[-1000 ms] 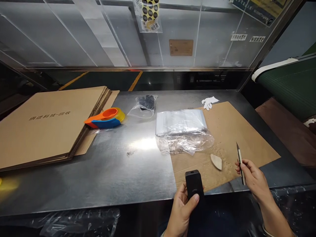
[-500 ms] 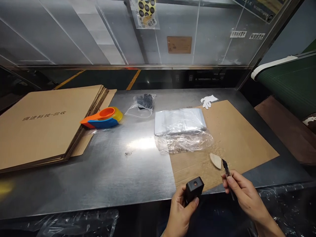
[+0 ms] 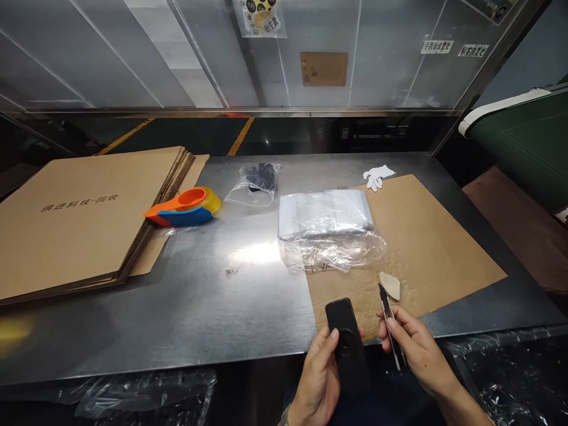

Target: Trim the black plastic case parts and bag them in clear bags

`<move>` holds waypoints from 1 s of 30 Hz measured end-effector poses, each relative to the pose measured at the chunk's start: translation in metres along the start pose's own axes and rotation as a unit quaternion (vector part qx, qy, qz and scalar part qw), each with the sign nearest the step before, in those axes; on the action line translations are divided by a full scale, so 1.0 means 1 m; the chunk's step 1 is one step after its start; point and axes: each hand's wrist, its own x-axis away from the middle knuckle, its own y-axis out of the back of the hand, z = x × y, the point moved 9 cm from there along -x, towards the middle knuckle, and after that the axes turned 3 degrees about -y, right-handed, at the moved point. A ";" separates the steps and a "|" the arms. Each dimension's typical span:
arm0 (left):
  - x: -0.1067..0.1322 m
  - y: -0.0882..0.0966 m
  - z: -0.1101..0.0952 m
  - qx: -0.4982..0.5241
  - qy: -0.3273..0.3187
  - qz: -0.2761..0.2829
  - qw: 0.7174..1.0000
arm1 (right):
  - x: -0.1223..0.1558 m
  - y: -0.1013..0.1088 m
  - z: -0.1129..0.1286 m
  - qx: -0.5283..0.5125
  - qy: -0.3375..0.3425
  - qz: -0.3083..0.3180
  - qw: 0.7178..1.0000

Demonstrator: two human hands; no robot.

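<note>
My left hand (image 3: 316, 373) is wrapped round a black oblong plastic device (image 3: 347, 346), whose broad face with a round feature in it is turned up. A slim utility knife (image 3: 387, 322) is pinched in my right hand (image 3: 410, 346), its dark tip pointing up and away. That tip is close to a pale, wedge-shaped pad (image 3: 390, 286) lying on the cardboard sheet (image 3: 444, 254). I cannot tell whether the two touch. Both hands are at the table's front edge, with the knife to the right of the device.
Clear plastic bags (image 3: 326, 216) lie in a stack beyond my hands. Behind stand a bagged dark item (image 3: 261, 177) and a white glove (image 3: 378, 176). On the left are a tape dispenser (image 3: 184, 207) and stacked cardboard (image 3: 89, 219). Black plastic liners (image 3: 146, 396) hang below the metal table (image 3: 199, 319).
The black device has turned from showing its end to showing its broad face. My right hand has brought the knife left, closer to the device. The view has shifted slightly.
</note>
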 end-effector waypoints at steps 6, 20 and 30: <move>-0.002 0.008 0.008 0.052 0.054 -0.037 0.996 | 0.000 -0.012 -0.022 -0.026 -0.032 0.018 0.999; -0.004 0.007 0.002 0.097 0.013 -0.047 0.994 | 0.005 -0.028 -0.033 0.014 -0.027 0.041 0.999; -0.003 0.003 0.000 0.045 -0.016 -0.023 0.999 | 0.009 -0.024 -0.027 0.009 0.006 0.032 0.999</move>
